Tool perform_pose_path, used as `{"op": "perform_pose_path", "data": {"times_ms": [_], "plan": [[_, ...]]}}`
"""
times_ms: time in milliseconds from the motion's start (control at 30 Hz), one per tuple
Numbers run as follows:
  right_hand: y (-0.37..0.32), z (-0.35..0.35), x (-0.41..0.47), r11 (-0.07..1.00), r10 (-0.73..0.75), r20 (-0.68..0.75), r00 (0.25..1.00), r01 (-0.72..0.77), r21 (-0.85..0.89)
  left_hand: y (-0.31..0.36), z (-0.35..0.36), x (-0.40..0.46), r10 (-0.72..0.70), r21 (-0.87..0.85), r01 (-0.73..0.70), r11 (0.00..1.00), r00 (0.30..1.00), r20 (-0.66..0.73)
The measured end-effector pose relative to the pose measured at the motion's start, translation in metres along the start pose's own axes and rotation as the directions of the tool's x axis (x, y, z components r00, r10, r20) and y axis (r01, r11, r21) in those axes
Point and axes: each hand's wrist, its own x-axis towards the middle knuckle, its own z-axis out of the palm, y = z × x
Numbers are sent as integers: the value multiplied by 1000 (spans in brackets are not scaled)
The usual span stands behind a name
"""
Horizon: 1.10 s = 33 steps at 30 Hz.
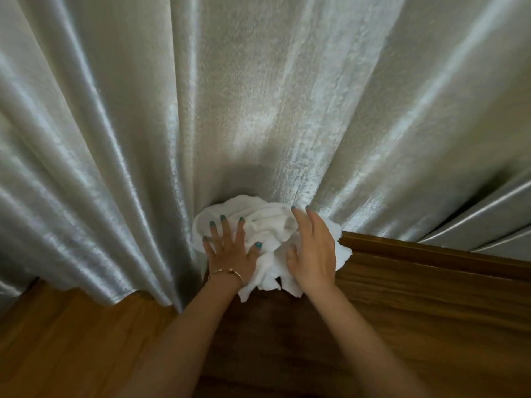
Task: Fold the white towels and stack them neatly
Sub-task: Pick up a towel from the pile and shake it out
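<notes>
A crumpled white towel (267,225) lies in a heap on the wooden surface (287,326), pushed up against the curtain. My left hand (230,248) rests flat on the towel's left side, fingers spread and straight. My right hand (311,248) lies on the towel's right side with fingers extended toward the curtain. Part of the towel is hidden under both hands. No other towel shows.
A silvery pleated curtain (258,96) hangs right behind the towel and fills most of the view. A raised wooden ledge (431,254) runs along the right behind the surface. More wooden surface (71,340) extends to the left.
</notes>
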Motion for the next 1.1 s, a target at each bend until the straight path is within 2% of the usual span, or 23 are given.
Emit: {"op": "perform_pose_path", "data": {"times_ms": [67,167,267,367,467,533,667,800,833,967,1100], "plan": [[5,-6,5,997,-58,59,997,60,-44,-2,-11,-2,8,-57,-9,998,1000,-5],[8,-8,8,995,-84,72,994,87,-51,-8,-22,-9,22,-179,-25,984,1000,-22],[3,-4,10,985,-154,111,982,161,-57,-14,-30,-16,38,-351,-33,936,999,7],[0,-1,17,967,-222,169,960,238,-86,-18,-32,-21,50,-438,-49,898,999,-10],[3,-3,18,964,-218,203,954,244,-108,-20,-32,-24,84,-393,-71,917,996,15],[6,-6,15,978,-170,227,959,193,-80,-17,-34,-27,39,-441,-38,897,999,-7],[10,-12,10,981,-98,287,953,141,-133,-9,-36,-29,-10,-476,26,879,999,38],[1,-22,10,983,131,199,971,-153,100,-1,-34,-28,-4,-505,2,863,1000,-2],[-2,-24,8,973,159,173,972,-184,137,-1,-33,-29,-5,-511,1,859,1000,-6],[-11,-19,-10,1000,-20,131,991,21,-4,-2,-22,-30,-30,-492,30,870,1000,8],[-16,-5,-15,998,-65,343,937,51,48,-2,-15,-29,-25,-398,53,916,997,75]]}}
